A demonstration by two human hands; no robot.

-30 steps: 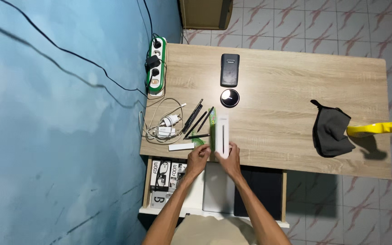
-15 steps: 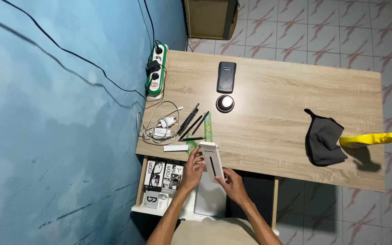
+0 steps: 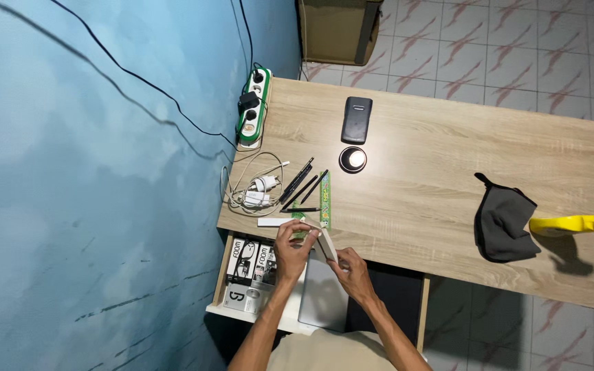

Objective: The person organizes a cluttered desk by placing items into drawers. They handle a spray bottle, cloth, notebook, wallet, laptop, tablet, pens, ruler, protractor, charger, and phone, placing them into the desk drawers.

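Here, left hand and right hand, fingers closed around a white box.

Two bare forearms enter from bottom edge, no sleeves visible up to frame border. Left hand and right hand bare: no gloves. Rings, watch, wristbands too small to tell. Fingers slim, knuckles visible. Between forearms, beige-tan garment at bottom edge, plain fabric, no print or pattern discernible. Rest of body out of view.

One head view looks steeply down from high above the wooden desk.
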